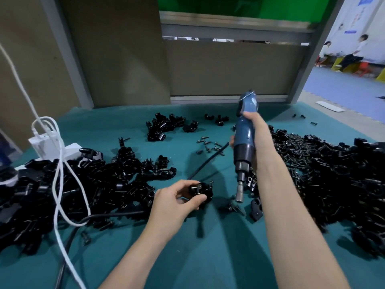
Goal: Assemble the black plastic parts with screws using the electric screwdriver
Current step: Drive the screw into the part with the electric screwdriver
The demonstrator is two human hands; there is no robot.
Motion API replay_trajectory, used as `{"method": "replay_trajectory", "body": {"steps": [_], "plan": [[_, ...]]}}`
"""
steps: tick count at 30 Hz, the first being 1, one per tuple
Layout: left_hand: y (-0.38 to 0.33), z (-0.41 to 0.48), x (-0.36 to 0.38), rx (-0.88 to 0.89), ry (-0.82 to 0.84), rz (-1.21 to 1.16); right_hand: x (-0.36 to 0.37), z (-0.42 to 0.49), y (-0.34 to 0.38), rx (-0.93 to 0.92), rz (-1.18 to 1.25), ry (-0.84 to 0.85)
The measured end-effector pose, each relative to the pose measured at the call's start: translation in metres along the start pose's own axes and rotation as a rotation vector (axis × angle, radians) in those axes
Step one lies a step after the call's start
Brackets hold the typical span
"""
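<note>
My left hand (177, 200) grips a black plastic part (203, 190) just above the green table cover, with a screw standing up from its top. My right hand (255, 128) grips the blue electric screwdriver (244, 140), held nearly upright. Its metal bit (240, 192) points down and hangs a short way to the right of the part, apart from it. Loose screws (210, 144) lie scattered behind the part, in the middle of the table.
Big heaps of black parts lie at the left (68, 184) and right (337, 174), with a smaller heap at the back (164, 126). A white charger and cables (52, 147) sit at the left. A black cord (208, 161) crosses the table. Partition panels stand behind the table.
</note>
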State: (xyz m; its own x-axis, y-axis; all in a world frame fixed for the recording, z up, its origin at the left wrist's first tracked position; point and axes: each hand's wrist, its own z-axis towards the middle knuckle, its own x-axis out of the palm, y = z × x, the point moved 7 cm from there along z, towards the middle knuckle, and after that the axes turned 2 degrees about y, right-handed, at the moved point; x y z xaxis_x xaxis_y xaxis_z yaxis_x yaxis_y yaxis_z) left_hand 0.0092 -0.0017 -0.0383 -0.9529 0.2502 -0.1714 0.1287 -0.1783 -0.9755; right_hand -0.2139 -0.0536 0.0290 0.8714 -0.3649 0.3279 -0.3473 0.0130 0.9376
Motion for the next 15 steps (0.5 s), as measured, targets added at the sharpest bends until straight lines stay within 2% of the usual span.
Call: {"method": "replay_trajectory", "body": {"steps": [2,4,9,15], "plan": [[-0.003,0.001,-0.005,0.019,-0.028,0.05,0.013,-0.01,0.011,-0.059,0.285,0.094],[-0.006,0.002,-0.008,0.051,-0.049,0.111,0.025,-0.017,0.013,-0.084,0.426,0.172],[-0.008,0.002,-0.011,0.082,-0.104,0.167,0.027,-0.014,0.018,-0.155,0.347,0.14],[-0.02,0.001,-0.01,0.207,-0.106,0.389,0.014,-0.015,0.034,-0.233,0.503,0.144]]}}
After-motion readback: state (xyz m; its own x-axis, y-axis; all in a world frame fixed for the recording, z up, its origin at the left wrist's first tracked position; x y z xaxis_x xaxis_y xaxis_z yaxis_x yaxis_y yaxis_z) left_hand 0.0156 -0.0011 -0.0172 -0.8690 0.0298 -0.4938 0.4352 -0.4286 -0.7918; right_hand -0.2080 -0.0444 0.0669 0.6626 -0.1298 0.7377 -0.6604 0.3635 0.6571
